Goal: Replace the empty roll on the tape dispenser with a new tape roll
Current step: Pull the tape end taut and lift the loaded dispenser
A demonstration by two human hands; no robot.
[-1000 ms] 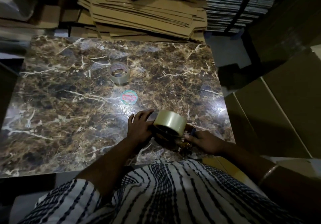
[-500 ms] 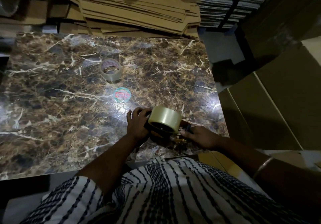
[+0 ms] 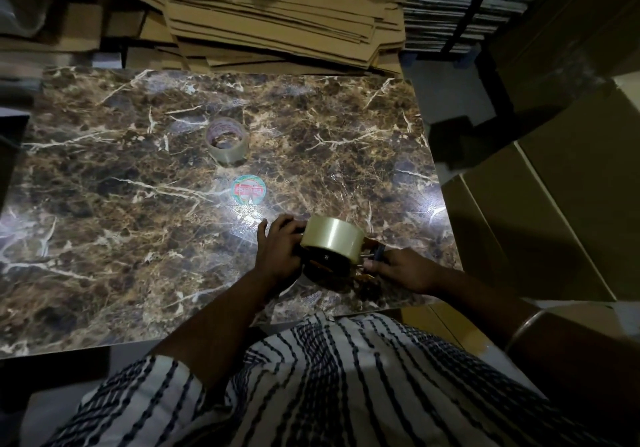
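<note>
A full roll of clear tape (image 3: 333,238) sits on the dark tape dispenser (image 3: 332,266) near the front right of the marble table (image 3: 121,238). My left hand (image 3: 278,252) grips the roll and dispenser from the left. My right hand (image 3: 401,270) holds the dispenser's handle end on the right, where metal pins show. The nearly empty roll (image 3: 227,141) stands farther back, in the table's middle. The dispenser's lower part is in shadow between my hands.
A round red and teal sticker (image 3: 247,188) lies flat between the two rolls. Stacks of flattened cardboard (image 3: 277,20) line the table's far edge. Large cardboard boxes (image 3: 554,186) stand to the right, close to the table's side.
Both hands stay on the roll and dispenser; the roll has tilted slightly. The camera has shifted a little, so the table sits differently in the frame.
</note>
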